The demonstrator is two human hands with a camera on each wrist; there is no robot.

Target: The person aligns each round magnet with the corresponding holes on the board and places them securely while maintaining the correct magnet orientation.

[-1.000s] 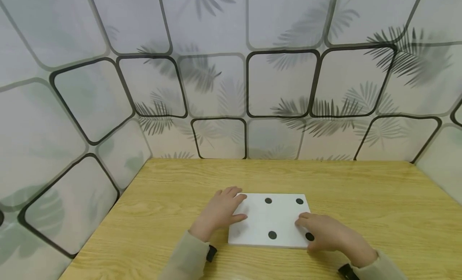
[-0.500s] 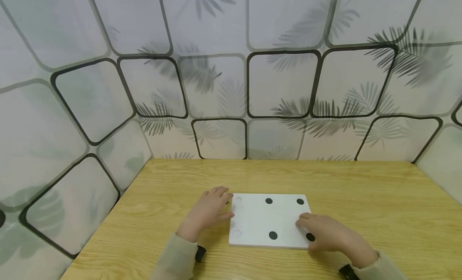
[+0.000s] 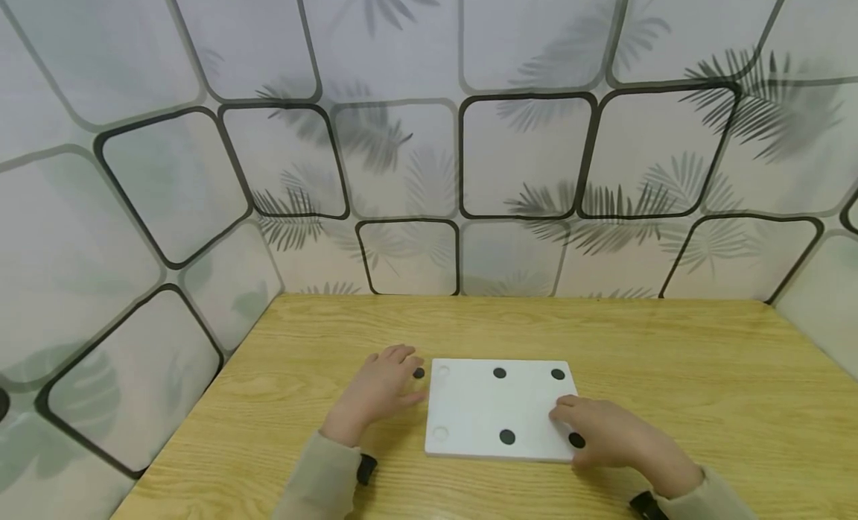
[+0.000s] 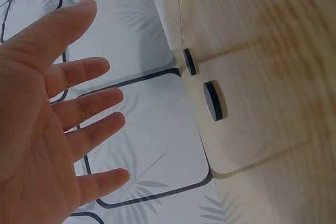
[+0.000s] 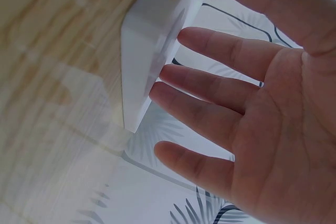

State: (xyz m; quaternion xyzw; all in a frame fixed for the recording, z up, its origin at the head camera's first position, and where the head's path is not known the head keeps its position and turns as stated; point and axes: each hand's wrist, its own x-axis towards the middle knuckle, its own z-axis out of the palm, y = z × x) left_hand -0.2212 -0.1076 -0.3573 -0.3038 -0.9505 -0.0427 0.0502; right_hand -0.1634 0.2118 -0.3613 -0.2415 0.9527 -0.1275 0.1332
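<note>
A white board (image 3: pixel 469 408) lies flat on the wooden table, with black discs seated in it and two shallow round recesses along its left side. My right hand (image 3: pixel 606 434) rests on the board's right end, fingertips on the top and thumb near the front corner. In the right wrist view its fingers (image 5: pixel 205 103) reach fairly straight to the board. My left hand (image 3: pixel 375 390) hovers left of the board with spread fingers and holds nothing. A loose black disc (image 3: pixel 418 372) lies by its fingertips. The left wrist view shows two discs on the table, a nearer disc (image 4: pixel 212 100) and a farther disc (image 4: pixel 189 62).
The wooden table (image 3: pixel 670 349) meets a patterned wall covering (image 3: pixel 523 155) at the back, with more covering at both sides. Black bands (image 3: pixel 366 469) sit at the cuffs of the light sleeves.
My left hand has moved left off the board, uncovering the two recesses and a loose disc beside the board. My right hand has stayed in place.
</note>
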